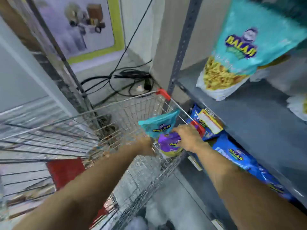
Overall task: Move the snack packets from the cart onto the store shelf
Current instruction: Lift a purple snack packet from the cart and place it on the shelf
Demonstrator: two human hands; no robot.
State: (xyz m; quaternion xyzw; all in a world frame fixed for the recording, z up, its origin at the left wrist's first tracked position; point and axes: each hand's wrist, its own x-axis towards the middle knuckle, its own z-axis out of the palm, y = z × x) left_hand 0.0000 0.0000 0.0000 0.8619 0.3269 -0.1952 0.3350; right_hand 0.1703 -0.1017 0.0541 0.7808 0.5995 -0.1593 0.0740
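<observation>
Both my arms reach down into a wire shopping cart (116,103) with red corner caps. My left hand (146,146) is low in the cart beside a teal snack packet (159,125), which stands upright; the fingers are blurred and partly hidden. My right hand (187,138) rests on a purple snack packet (169,143) just below the teal one, fingers curled over its top edge. On the grey store shelf (249,103) to the right stands a large teal packet (240,52).
Blue snack packets (235,156) fill the lower shelf beside the cart. A grey slotted upright (182,47) frames the shelf. Black cables (129,78) lie on the floor beyond the cart. A red panel (66,171) sits at the cart's near end.
</observation>
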